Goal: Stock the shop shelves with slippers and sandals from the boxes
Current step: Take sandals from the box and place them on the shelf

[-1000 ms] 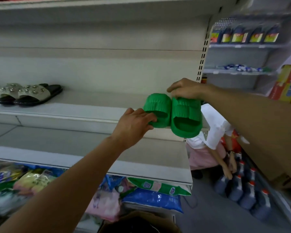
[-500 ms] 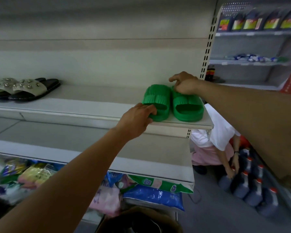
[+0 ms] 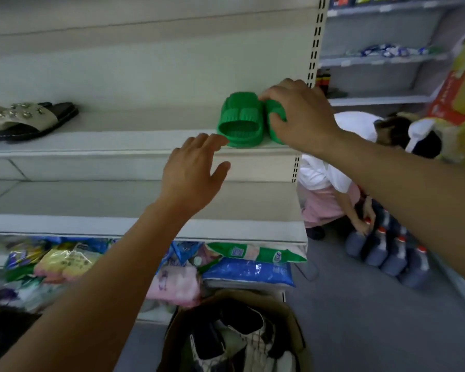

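Progress check: we have two pairs up on the middle shelf (image 3: 134, 142). The studded black sandals (image 3: 24, 120) sit at the far left, and the green slippers (image 3: 240, 119) sit at the right end by the upright, side by side and touching, toes to the back wall. The shelf between them is bare, as is the shelf below (image 3: 118, 224), so most of the stocking looks undone. The open box (image 3: 293, 326) at the bottom of view holds more dark and light footwear, count unclear.

Hands: our right hand (image 3: 300, 116) reaches in from the right and covers the right-hand slipper, fingers curled over its strap and side, so we read it as gripping, probably squaring the pair up. Our left hand (image 3: 192, 171) hangs in front of the shelf edge, fingers spread and straight, holding nothing, fingertips just beside the left slipper's heel; contact not clear.

Next: let go, then go to the box for another pair.
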Demonstrator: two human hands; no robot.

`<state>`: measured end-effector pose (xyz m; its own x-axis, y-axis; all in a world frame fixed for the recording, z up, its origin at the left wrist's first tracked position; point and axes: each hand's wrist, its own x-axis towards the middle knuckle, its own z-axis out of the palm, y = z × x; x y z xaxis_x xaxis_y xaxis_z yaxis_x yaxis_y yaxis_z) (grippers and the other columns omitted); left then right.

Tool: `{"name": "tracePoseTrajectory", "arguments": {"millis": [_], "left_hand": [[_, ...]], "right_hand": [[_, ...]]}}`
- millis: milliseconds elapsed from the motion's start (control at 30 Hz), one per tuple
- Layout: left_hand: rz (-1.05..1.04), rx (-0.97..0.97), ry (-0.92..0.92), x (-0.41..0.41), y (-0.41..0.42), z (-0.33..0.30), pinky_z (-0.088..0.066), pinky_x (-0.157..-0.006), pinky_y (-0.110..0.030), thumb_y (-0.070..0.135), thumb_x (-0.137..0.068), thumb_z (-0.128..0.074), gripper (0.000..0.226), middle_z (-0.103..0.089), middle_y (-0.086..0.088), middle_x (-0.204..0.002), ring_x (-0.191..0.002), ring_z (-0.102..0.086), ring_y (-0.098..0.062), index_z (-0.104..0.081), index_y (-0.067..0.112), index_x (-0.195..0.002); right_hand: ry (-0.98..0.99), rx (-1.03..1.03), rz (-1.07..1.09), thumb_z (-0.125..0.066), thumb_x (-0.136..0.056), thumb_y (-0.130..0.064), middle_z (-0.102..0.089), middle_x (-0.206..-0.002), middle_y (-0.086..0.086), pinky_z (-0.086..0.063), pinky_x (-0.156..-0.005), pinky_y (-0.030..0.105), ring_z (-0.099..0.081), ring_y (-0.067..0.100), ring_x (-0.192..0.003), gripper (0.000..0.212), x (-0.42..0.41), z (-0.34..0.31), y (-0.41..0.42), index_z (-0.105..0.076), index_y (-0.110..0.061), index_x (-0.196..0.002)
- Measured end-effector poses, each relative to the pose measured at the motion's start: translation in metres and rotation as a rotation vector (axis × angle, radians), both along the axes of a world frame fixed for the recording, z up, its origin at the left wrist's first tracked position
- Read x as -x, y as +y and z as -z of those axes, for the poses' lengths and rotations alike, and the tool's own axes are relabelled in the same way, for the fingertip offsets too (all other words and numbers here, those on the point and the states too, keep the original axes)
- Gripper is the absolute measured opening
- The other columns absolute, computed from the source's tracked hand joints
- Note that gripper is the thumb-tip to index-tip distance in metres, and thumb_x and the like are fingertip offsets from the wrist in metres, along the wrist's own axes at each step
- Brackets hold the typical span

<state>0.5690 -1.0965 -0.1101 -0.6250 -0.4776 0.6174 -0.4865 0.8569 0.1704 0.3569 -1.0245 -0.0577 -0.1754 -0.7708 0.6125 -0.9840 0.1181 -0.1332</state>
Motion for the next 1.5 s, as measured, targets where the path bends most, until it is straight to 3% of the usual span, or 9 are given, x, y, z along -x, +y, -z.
{"name": "tracePoseTrajectory", "arguments": {"millis": [200, 400, 567, 767, 1000, 1133, 1200, 1367, 1500], "left_hand": [[-0.016, -0.198, -0.002, -0.062, 0.041, 0.053, -0.050, -0.082, -0.043, 0.030, -0.088, -0.061, 0.037, -0.063, 0.001, -0.110, -0.098, -0.059, -0.021, -0.055, 0.021, -0.123], [-0.090, -0.419, -0.069, -0.131, 0.074, 0.122, -0.050, -0.084, -0.042, 0.024, -0.087, -0.063, 0.035, -0.065, -0.002, -0.108, -0.099, -0.060, -0.024, -0.057, 0.018, -0.121], [-0.147, -0.642, -0.115, -0.170, 0.099, 0.186, -0.051, -0.079, -0.036, 0.025, -0.087, -0.064, 0.033, -0.063, 0.002, -0.105, -0.089, -0.060, -0.016, -0.057, 0.020, -0.119], [-0.233, -0.994, -0.154, -0.179, 0.117, 0.267, -0.045, -0.068, -0.023, 0.021, -0.088, -0.064, 0.033, -0.061, 0.001, -0.101, -0.089, -0.062, -0.018, -0.056, 0.017, -0.119], [-0.390, -1.254, -0.176, -0.175, 0.111, 0.372, -0.052, -0.086, -0.040, 0.032, -0.079, -0.066, 0.037, -0.070, -0.003, -0.097, -0.094, -0.065, -0.026, -0.059, 0.022, -0.114], [-0.474, -1.348, -0.186, -0.175, 0.114, 0.410, -0.043, -0.062, -0.016, 0.017, -0.090, -0.060, 0.024, -0.064, 0.001, -0.091, -0.080, -0.060, -0.014, -0.059, 0.016, -0.113], [-0.508, -1.402, -0.187, -0.175, 0.117, 0.431, -0.039, -0.055, -0.011, 0.018, -0.092, -0.058, 0.025, -0.060, 0.004, -0.088, -0.071, -0.053, -0.007, -0.056, 0.016, -0.117], [-0.638, -1.581, -0.158, -0.177, 0.121, 0.488, -0.051, -0.089, -0.039, 0.024, -0.087, -0.066, 0.046, -0.063, -0.009, -0.107, -0.102, -0.061, -0.030, -0.051, 0.013, -0.129], [-0.732, -1.664, -0.142, -0.174, 0.125, 0.527, -0.050, -0.094, -0.041, 0.024, -0.088, -0.066, 0.050, -0.061, -0.014, -0.119, -0.107, -0.059, -0.031, -0.048, 0.013, -0.133]], "right_hand": [[0.029, -0.081, -0.054, -0.054, -0.086, -0.020, -0.056, -0.123, 0.004, -0.034, -0.090, 0.040, -0.049, 0.027, -0.114, 0.039, -0.072, 0.056, 0.048, -0.057, -0.022, -0.124], [-0.057, -0.317, -0.052, -0.052, -0.087, -0.022, -0.052, -0.126, 0.003, -0.033, -0.091, 0.039, -0.046, 0.025, -0.118, 0.038, -0.126, 0.133, 0.084, -0.055, -0.024, -0.125], [-0.172, -0.491, -0.060, -0.053, -0.088, -0.020, -0.052, -0.123, 0.002, -0.037, -0.091, 0.039, -0.047, 0.025, -0.117, 0.035, -0.152, 0.208, 0.114, -0.058, -0.023, -0.122], [-0.313, -0.679, -0.031, -0.050, -0.087, -0.020, -0.052, -0.123, 0.001, -0.045, -0.088, 0.038, -0.047, 0.024, -0.119, 0.033, -0.156, 0.293, 0.139, -0.059, -0.026, -0.119], [-0.452, -0.885, -0.023, -0.052, -0.092, -0.020, -0.055, -0.125, 0.004, -0.038, -0.081, 0.027, -0.052, 0.022, -0.115, 0.032, -0.143, 0.395, 0.138, -0.059, -0.022, -0.123], [-0.477, -1.018, -0.024, -0.050, -0.094, -0.018, -0.050, -0.127, 0.008, -0.036, -0.080, 0.026, -0.050, 0.025, -0.116, 0.032, -0.133, 0.441, 0.128, -0.058, -0.017, -0.125], [-0.473, -1.068, -0.029, -0.052, -0.093, -0.017, -0.049, -0.129, 0.010, -0.042, -0.088, 0.029, -0.050, 0.028, -0.117, 0.032, -0.128, 0.464, 0.120, -0.059, -0.014, -0.124], [-0.440, -1.187, -0.044, -0.054, -0.089, -0.019, -0.053, -0.126, 0.012, -0.048, -0.092, 0.039, -0.052, 0.031, -0.116, 0.032, -0.122, 0.528, 0.096, -0.060, -0.014, -0.120], [-0.350, -1.261, -0.078, -0.053, -0.089, -0.018, -0.047, -0.134, 0.014, -0.042, -0.101, 0.043, -0.039, 0.033, -0.127, 0.041, -0.123, 0.568, 0.077, -0.053, -0.016, -0.130]]}}
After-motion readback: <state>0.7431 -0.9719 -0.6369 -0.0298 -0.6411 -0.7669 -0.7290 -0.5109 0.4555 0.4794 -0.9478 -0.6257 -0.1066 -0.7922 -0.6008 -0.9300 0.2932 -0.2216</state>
